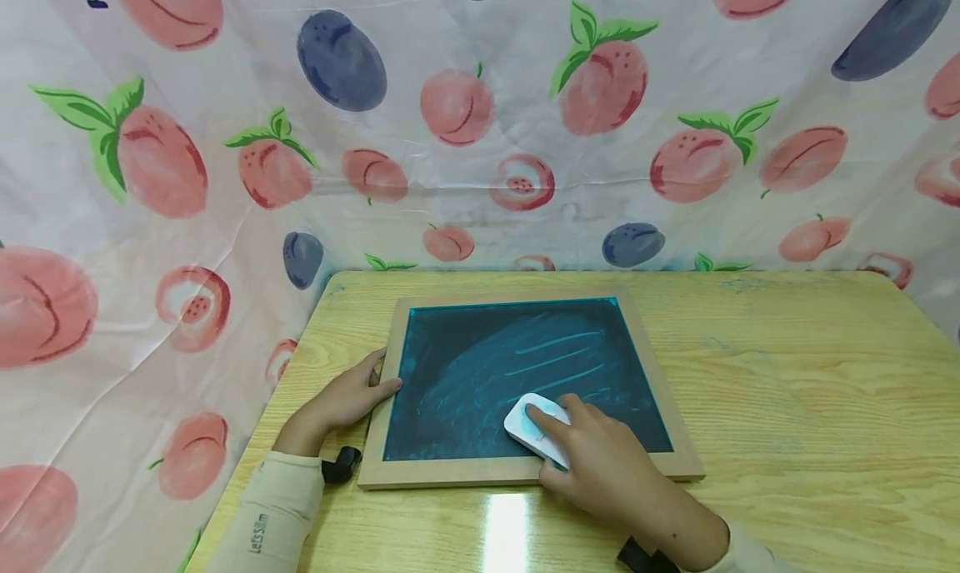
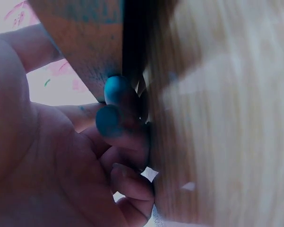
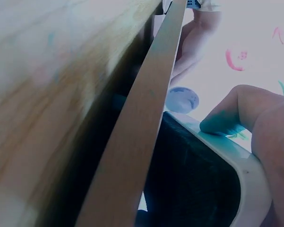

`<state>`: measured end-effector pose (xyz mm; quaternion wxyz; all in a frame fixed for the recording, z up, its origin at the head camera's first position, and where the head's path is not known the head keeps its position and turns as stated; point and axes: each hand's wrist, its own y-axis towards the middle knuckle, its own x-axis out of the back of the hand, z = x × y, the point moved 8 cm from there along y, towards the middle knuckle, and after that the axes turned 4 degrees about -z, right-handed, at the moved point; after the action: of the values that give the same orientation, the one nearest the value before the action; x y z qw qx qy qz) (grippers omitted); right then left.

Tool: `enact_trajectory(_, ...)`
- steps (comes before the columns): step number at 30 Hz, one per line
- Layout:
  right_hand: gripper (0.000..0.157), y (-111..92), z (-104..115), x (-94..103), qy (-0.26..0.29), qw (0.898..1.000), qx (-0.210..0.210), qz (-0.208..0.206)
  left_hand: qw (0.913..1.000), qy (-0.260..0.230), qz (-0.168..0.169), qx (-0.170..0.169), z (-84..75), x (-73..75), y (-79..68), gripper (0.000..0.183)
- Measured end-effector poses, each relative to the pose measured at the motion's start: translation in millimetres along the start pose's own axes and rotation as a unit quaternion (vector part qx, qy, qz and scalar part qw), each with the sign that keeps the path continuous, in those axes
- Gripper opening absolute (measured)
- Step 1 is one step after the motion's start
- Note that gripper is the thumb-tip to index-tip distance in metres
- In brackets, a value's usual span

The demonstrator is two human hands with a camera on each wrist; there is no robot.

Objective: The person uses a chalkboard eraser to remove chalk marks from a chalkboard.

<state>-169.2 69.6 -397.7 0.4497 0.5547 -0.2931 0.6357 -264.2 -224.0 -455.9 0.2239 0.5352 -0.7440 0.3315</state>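
Observation:
A small chalkboard (image 1: 480,373) in a light wooden frame lies on the table, with several blue chalk strokes and smears across its dark surface. At its left side, my left hand (image 1: 352,398) grips the frame, thumb on top. Blue chalk coats the fingertips (image 2: 117,89) curled at the frame's underside in the left wrist view. My right hand (image 1: 603,456) holds a white board eraser (image 1: 538,427) at the board's lower right. The eraser's dark pad (image 3: 193,175) shows in the right wrist view, close to the wooden frame edge (image 3: 137,123). A thumb (image 3: 222,120) with blue chalk lies along its white shell.
The yellow wood-grain table (image 1: 795,390) extends to the right of the board, with faint blue chalk marks on it. A white cloth (image 1: 465,181) printed with peaches hangs behind and to the left. Black wrist mounts (image 1: 341,465) sit at both wrists.

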Motion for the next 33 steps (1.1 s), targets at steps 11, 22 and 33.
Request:
enact_trajectory(11, 0.063, -7.2, -20.4, 5.5, -0.011, 1.000, -0.025, -0.006, 1.0000, 0.001, 0.002, -0.001, -1.8, -0.4, 0.8, 0.072)
enact_trajectory(22, 0.058, -22.9, -71.2, 25.2, -0.039, 0.996, -0.070, -0.042, 1.0000, 0.001, 0.002, 0.002, -0.3, -1.7, -0.3, 0.073)
enact_trajectory(33, 0.057, -19.8, -65.2, 25.8, -0.038, 0.996, -0.064, -0.042, 1.0000, -0.001, 0.001, 0.004, 4.3, -2.6, -0.3, 0.076)
